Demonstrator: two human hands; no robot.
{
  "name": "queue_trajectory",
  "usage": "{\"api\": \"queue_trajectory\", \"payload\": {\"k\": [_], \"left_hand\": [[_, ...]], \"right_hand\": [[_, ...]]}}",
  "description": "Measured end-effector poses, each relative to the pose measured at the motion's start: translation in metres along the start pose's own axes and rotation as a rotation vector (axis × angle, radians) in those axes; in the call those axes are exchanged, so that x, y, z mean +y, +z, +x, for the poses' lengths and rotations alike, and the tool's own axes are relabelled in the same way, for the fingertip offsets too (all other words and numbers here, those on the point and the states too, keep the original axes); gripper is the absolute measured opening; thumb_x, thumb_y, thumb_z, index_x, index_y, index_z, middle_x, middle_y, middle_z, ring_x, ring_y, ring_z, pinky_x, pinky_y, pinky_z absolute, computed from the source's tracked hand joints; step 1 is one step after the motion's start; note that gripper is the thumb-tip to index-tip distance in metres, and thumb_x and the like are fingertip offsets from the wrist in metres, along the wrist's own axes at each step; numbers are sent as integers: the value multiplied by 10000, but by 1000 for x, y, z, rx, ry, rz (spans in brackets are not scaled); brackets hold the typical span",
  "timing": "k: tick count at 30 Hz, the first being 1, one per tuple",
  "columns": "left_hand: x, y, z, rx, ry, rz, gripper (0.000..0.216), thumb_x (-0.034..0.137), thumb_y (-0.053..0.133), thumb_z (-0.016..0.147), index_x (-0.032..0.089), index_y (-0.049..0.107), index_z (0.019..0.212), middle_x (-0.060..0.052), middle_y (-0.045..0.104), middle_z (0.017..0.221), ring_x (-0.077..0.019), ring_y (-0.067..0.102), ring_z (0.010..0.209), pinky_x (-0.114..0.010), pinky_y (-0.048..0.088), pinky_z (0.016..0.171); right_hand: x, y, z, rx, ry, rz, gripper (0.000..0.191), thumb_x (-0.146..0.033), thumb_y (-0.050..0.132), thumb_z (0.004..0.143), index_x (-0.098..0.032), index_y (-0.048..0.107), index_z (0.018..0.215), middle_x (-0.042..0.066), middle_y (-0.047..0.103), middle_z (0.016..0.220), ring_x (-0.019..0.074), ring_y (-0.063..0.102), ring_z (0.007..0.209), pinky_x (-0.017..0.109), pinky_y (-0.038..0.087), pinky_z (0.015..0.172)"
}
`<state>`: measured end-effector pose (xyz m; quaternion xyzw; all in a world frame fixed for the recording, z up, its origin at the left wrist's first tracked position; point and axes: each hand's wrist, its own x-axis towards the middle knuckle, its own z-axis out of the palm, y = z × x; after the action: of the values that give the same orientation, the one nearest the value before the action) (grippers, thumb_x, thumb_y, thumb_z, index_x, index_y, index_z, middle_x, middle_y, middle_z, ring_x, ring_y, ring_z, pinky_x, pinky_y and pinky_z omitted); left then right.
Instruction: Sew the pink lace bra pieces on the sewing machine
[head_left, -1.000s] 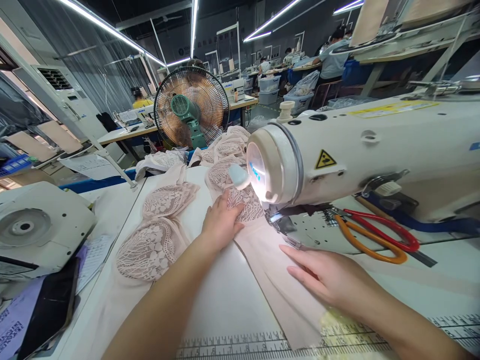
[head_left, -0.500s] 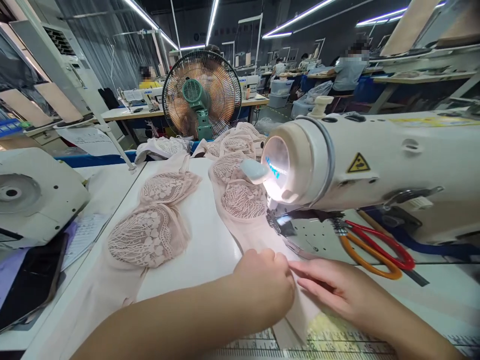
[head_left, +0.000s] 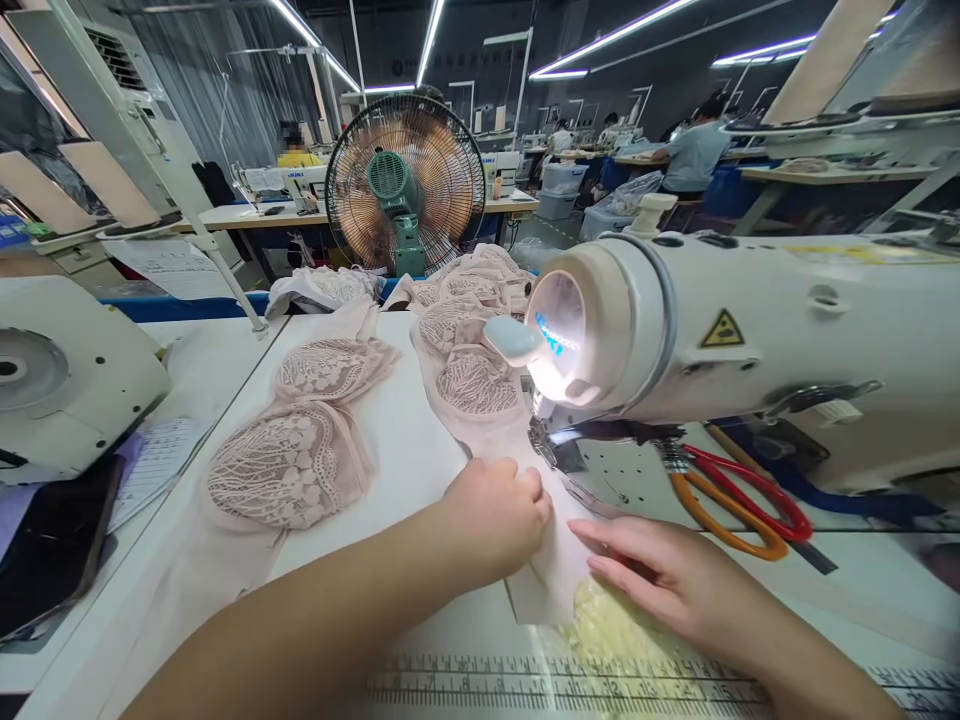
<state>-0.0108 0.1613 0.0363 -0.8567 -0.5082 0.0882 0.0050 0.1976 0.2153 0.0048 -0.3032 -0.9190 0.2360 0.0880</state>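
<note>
A beige lace bra (head_left: 484,385) runs under the head of the sewing machine (head_left: 787,330), its plain band coming toward me. My left hand (head_left: 499,520) is closed on that band just in front of the presser foot (head_left: 544,435). Beside the band's right edge lies my right hand (head_left: 667,575), fingers stretched out and thumb apart, gripping nothing visible; whether its fingertips touch the fabric I cannot tell. On the table to the left lies a second lace bra (head_left: 289,465). Scissors (head_left: 750,505) with red and orange handles rest under the machine arm.
A printed ruler strip (head_left: 465,685) runs along the front edge, near a yellowish patch (head_left: 611,620). At left are a black phone (head_left: 64,545), papers (head_left: 154,470) and another machine (head_left: 67,380). More bras (head_left: 480,272) heap behind, before a large fan (head_left: 405,190).
My left hand has moved forward and left with the band, closer to the presser foot. The band's near end has slid away from the ruler. My right hand has barely moved and is now apart from the left.
</note>
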Motion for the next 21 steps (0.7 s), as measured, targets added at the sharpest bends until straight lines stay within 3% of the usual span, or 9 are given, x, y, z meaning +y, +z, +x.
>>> {"api": "queue_trajectory", "payload": {"k": [5,11,15,21], "left_hand": [[-14,7,1,55,-13,24,304,323,473,904,150,573,1132,-92,581,1076,-223,527,866,-323,384,575],[-28,7,4,60,-42,27,272,290,486,899,166,569,1126,-77,579,1128,-237,528,950,-359,431,702],[-37,10,6,116,-37,67,236,268,479,905,178,583,1097,-88,591,1119,-235,530,966,-381,407,792],[-24,11,6,310,-20,146,249,125,403,906,141,641,976,-113,616,1015,-218,532,891,-339,387,692]], "right_hand": [[1,1,-1,6,17,-26,318,-368,414,903,-241,683,1014,65,720,961,253,667,916,297,552,650],[5,4,-2,-21,31,6,370,-397,420,907,-224,654,1135,69,714,1027,257,643,1007,325,546,790],[1,3,1,-11,38,-11,362,-385,402,911,-236,651,1129,70,716,973,233,675,850,300,548,674],[-6,3,5,-11,19,-34,333,-359,386,920,-240,648,1089,51,694,817,204,638,692,285,507,606]]}}
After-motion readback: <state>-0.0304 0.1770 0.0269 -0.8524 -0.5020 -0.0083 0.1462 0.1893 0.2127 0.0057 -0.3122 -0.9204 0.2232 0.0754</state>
